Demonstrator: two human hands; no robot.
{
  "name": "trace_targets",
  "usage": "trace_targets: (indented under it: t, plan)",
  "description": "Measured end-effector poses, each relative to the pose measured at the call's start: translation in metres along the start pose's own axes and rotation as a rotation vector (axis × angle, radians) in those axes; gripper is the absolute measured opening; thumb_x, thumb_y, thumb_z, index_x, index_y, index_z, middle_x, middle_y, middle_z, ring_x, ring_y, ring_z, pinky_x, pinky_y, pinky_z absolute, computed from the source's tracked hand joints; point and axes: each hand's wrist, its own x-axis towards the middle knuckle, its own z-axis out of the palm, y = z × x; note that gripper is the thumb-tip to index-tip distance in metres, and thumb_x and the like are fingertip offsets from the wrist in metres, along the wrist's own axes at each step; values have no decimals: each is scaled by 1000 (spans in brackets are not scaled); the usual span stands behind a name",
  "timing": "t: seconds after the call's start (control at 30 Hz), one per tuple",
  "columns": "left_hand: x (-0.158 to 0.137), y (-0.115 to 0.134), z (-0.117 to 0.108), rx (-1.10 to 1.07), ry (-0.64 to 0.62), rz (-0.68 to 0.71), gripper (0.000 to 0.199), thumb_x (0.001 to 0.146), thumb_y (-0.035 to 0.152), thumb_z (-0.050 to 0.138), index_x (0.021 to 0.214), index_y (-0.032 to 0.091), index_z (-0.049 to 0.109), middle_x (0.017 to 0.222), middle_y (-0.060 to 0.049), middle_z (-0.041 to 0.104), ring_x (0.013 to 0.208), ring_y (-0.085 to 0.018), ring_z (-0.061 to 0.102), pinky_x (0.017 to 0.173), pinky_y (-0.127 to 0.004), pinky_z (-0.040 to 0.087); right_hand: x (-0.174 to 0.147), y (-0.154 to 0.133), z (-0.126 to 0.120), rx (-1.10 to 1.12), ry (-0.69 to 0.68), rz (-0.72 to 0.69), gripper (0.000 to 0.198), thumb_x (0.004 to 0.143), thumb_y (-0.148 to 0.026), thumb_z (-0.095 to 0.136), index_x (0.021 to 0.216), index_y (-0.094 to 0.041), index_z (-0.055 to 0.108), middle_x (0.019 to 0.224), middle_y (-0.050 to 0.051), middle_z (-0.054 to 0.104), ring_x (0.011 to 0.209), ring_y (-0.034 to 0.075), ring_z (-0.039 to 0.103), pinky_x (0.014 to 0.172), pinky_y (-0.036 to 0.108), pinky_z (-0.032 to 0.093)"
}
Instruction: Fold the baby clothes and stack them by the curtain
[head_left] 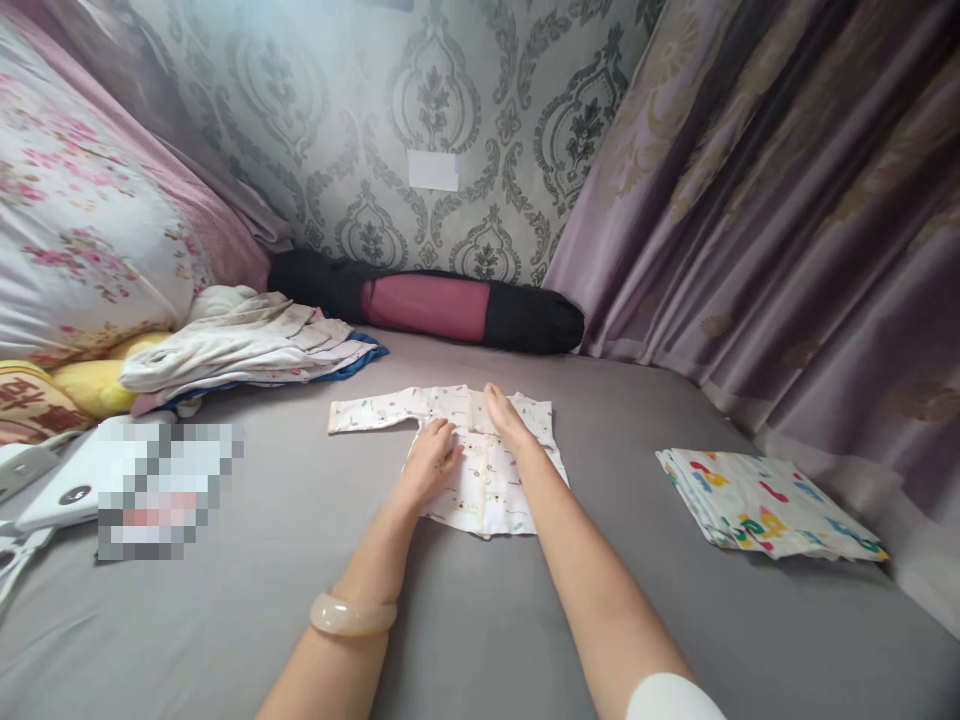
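A small white baby shirt (491, 490) with a tiny coloured print lies on the grey bed sheet in front of me. One sleeve stretches out to the left; on the right no sleeve sticks out past the body. My left hand (433, 462) rests on the left part of the shirt below that sleeve, fingers loosely bent and apart from the thumb, gripping nothing that I can see. Across the upper right of the chest lies my right hand (507, 418), its fingers straight and together, touching the cloth. My forearm covers some of the shirt's right side.
To the right is a folded cloth (772, 505) with bright shapes. A pile of light clothes (255, 340), a floral pillow (90, 220) and a white device (67, 490) with a cable are at the left. A black and maroon roll bag (427, 305) lies along the wall.
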Motion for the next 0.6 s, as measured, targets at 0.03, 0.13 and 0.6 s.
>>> trace_targets:
  t: [0.03, 0.13, 0.6]
  plan:
    - [0, 0, 0, -3, 4, 1, 27, 89, 24, 45, 115, 20, 53, 128, -14, 54, 124, -27, 48, 105, -43, 40, -4, 5, -7, -32, 5, -38, 51, 99, -37, 25, 142, -17, 45, 155, 8, 34, 145, 18, 23, 117, 36, 15]
    - [-1, 1, 1, -2, 18, 21, 27, 90, 24, 43, 115, 19, 54, 128, -14, 54, 123, -26, 49, 106, -43, 40, -21, 18, -17, -244, -17, -231, 50, 97, -34, 34, 144, -18, 43, 158, 8, 26, 148, 21, 12, 118, 42, -2]
    - [0, -1, 3, 13, 84, 160, 21, 92, 22, 42, 107, 17, 55, 109, -14, 61, 106, -26, 55, 96, -45, 46, -43, 20, 5, -622, -245, -338, 63, 99, -51, 10, 154, -21, 21, 161, -1, 14, 148, 18, 1, 118, 45, -2]
